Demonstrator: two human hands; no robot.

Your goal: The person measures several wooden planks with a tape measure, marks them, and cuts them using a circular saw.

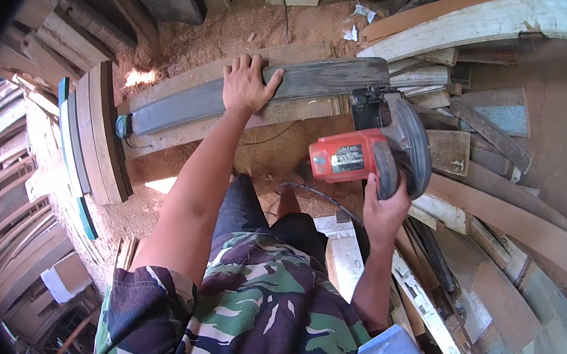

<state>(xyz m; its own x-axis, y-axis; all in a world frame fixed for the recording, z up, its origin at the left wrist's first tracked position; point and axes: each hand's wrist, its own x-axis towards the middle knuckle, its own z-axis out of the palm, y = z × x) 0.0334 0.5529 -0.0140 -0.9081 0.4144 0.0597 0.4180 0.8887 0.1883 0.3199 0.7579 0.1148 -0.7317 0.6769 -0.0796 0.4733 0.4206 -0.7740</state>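
A long dark grey plank (176,109) lies crosswise in front of me on a wider brown board (300,111). My left hand (246,86) presses flat on the plank near its middle, fingers spread. To the right, my right hand (386,214) is wrapped round the rear handle of a red circular saw (346,155) with a dark grey blade guard. The front of the saw's base meets the plank's right end. The guard hides the blade, so I cannot see whether it touches the wood.
Stacked boards (95,133) stand at the plank's left end. Offcuts and planks (490,130) pile up on the right, with a long whitish board (484,21) above them. Sawdust (209,34) covers the floor. A dark cord (325,196) runs near my legs.
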